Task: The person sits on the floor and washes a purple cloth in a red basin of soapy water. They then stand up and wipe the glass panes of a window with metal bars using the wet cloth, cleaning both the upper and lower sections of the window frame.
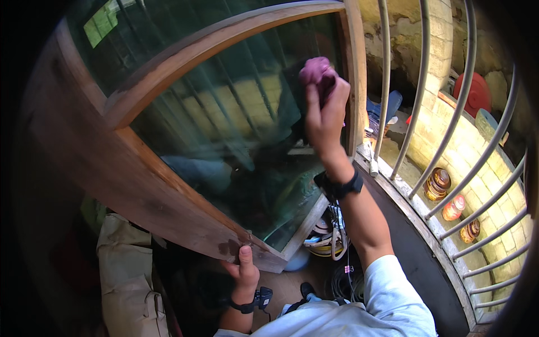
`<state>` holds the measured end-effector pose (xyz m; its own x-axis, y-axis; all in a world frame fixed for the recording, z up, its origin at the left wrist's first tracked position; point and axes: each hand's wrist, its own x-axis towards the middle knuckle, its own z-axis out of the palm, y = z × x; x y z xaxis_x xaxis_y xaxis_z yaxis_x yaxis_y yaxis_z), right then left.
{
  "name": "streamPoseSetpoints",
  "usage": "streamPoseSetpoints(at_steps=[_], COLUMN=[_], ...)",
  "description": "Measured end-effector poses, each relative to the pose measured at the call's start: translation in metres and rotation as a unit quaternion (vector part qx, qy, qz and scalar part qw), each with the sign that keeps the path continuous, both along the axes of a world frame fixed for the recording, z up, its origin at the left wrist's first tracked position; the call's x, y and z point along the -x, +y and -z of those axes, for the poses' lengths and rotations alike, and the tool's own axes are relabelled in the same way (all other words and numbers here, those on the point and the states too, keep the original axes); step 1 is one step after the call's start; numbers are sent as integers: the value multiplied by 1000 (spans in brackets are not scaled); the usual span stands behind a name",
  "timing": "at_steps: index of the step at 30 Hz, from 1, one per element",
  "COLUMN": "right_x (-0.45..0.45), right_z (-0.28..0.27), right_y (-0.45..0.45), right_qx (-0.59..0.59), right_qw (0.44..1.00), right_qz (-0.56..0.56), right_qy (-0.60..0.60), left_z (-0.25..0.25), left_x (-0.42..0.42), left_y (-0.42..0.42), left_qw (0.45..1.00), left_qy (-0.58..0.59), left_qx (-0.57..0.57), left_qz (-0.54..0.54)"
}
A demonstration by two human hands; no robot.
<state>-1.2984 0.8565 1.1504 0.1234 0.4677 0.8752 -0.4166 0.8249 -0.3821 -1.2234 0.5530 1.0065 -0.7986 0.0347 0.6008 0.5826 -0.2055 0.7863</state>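
Note:
A wooden-framed glass window sash (181, 206) stands open in front of me, its dark pane (219, 126) reflecting bars and a block wall. My right hand (328, 105) holds a crumpled pink cloth (316, 71) against or close to the pane's upper right part. The cloth is slightly blurred. My left hand (244, 269) grips the lower edge of the wooden frame near its bottom corner, thumb on the near face and the fingers mostly hidden behind. A dark damp-looking patch marks the wood beside the thumb.
Curved-looking metal window bars (421, 88) rise at the right from a worn sill (425, 219). Beyond them stand several lidded jars (437, 184) by a block wall (459, 147). Coiled cables (347, 282) lie below the sash. Beige wrapped material (126, 269) is at the lower left.

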Motion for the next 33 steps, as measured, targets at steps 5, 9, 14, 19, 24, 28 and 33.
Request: streamPoseSetpoints(at_steps=[5,9,14,19,24,28,33], right_x=[-37,-66,-91,-78,-66,-49,-5], right_z=[29,72,113,66,13,3,4], right_y=[-80,-105,-100,-56,-61,-76,-4], right_qx=[-184,-263,-285,-233,-208,-227,-17], right_qw=[979,940,899,954,968,968,1000], right_qz=[-83,-207,-297,-180,-137,-109,-25], right_qy=[-7,-63,-149,-54,30,13,7], left_z=[10,12,8,9,8,5,14], left_x=[2,8,11,11,7,2,13], left_y=[-11,-12,-9,-9,-2,1,-9], left_qw=[1000,1000,1000,1000,1000,1000,1000], left_qy=[-2,3,13,11,10,11,8], left_qx=[16,10,-19,-1,-20,-24,-12], left_qz=[21,14,12,14,3,-8,-12])
